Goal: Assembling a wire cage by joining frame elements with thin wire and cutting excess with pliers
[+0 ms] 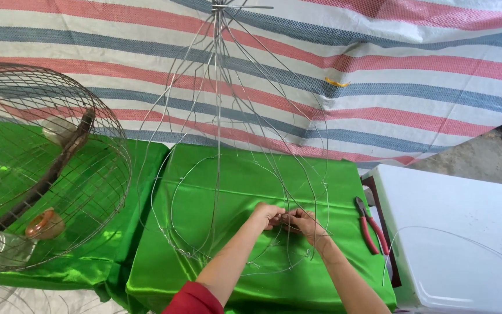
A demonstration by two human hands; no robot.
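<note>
Fingers of the left hand point(265, 215) and right hand point(304, 224) are pinching thin silvery strands of the wire frame point(222, 145), which is standing domed on glossy green cloth point(216, 279). Red-handled pliers point(368, 225) are lying nearby; a finished round cage point(42, 168) is sitting leftward.

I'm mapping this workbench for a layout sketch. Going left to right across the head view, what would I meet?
Finished wire cage → left hand → right hand, both on the unfinished wire frame → red-handled pliers → white box.
</note>
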